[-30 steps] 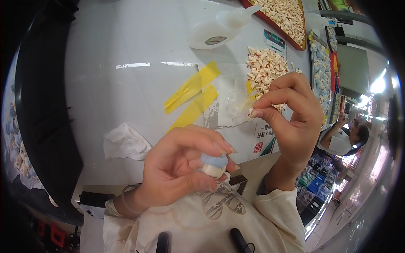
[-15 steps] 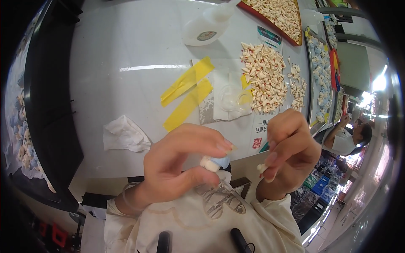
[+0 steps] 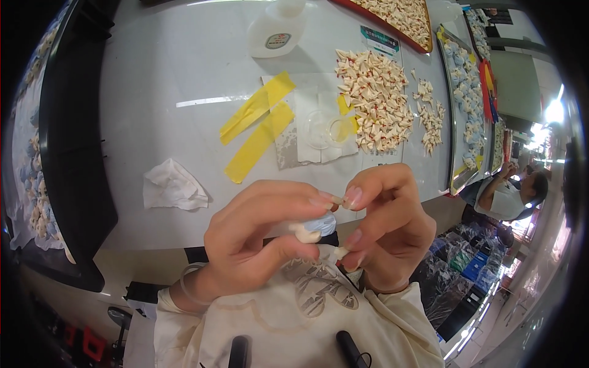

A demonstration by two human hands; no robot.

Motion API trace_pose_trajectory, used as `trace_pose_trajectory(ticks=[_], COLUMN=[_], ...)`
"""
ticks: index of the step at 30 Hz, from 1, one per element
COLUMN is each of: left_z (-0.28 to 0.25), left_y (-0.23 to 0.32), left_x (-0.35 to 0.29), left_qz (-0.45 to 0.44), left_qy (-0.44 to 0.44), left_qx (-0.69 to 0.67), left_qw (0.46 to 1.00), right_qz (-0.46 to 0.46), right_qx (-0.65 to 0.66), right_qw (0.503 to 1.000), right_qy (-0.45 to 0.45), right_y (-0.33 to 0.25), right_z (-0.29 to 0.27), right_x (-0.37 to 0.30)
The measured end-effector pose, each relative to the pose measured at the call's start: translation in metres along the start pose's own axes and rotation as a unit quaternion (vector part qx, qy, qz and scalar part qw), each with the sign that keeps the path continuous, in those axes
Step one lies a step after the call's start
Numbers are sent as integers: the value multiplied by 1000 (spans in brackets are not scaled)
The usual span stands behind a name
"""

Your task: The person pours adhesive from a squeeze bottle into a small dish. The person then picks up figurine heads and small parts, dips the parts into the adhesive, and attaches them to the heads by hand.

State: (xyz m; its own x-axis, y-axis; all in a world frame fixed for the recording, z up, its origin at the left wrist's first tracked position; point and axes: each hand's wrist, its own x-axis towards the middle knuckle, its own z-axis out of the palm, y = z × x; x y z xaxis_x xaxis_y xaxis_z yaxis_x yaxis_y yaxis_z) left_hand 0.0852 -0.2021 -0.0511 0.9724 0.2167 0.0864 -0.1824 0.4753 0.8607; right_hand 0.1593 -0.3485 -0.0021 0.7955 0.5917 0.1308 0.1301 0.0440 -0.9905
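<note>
Between the thumb and fingers of my left hand [image 3: 251,236] is a small figurine [image 3: 320,227], pale blue on top and cream below. My right hand [image 3: 392,224] has come close beside it and pinches a tiny cream piece [image 3: 341,252] low between its fingertips. Another right fingertip meets the tips of my left fingers just above the figurine. Much of the figurine's far side is hidden by the left fingers. Beyond my hands, a heap of small cream pointed pieces with red marks [image 3: 375,101] lies on the table.
On the white table [image 3: 159,135] are a crumpled white cloth [image 3: 175,185], yellow tape strips [image 3: 257,141], a small clear dish [image 3: 319,130] and a translucent bottle [image 3: 276,34]. A red-rimmed tray [image 3: 392,21] and a tray of blue figurines [image 3: 464,98] stand right. Another person [image 3: 506,193] sits farther right.
My right hand has moved left, up to the figurine and my left fingertips, still pinching the cream piece. The view has shifted slightly, so the tabletop things appear farther left and higher.
</note>
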Motion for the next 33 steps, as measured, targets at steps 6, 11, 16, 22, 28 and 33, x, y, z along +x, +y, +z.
trace_pose_trajectory(ticks=[6, 11, 16, 22, 28, 33], left_z=[2, 1, 2, 4, -3, 3], left_y=[-1, -3, -5, -6, -6, -9], left_x=[5, 7, 9, 5, 6, 10], left_qz=[75, 179, 244, 218, 85, 23], left_qy=[-30, -81, -118, -60, -18, 53], left_qx=[70, 169, 186, 285, 247, 51], left_qw=[994, 966, 944, 932, 965, 997], right_qz=[-12, -36, -12, 37, -19, 3], right_qx=[-27, -95, -75, -66, -208, -389], right_qw=[1000, 995, 997, 997, 969, 918], right_qy=[-6, 17, -7, 8, 135, 77], right_y=[7, 2, -1, 6, 13, 23], right_z=[-3, 1, 0, -5, -83, -105], right_x=[-2, -3, 2, 1, 13, 47])
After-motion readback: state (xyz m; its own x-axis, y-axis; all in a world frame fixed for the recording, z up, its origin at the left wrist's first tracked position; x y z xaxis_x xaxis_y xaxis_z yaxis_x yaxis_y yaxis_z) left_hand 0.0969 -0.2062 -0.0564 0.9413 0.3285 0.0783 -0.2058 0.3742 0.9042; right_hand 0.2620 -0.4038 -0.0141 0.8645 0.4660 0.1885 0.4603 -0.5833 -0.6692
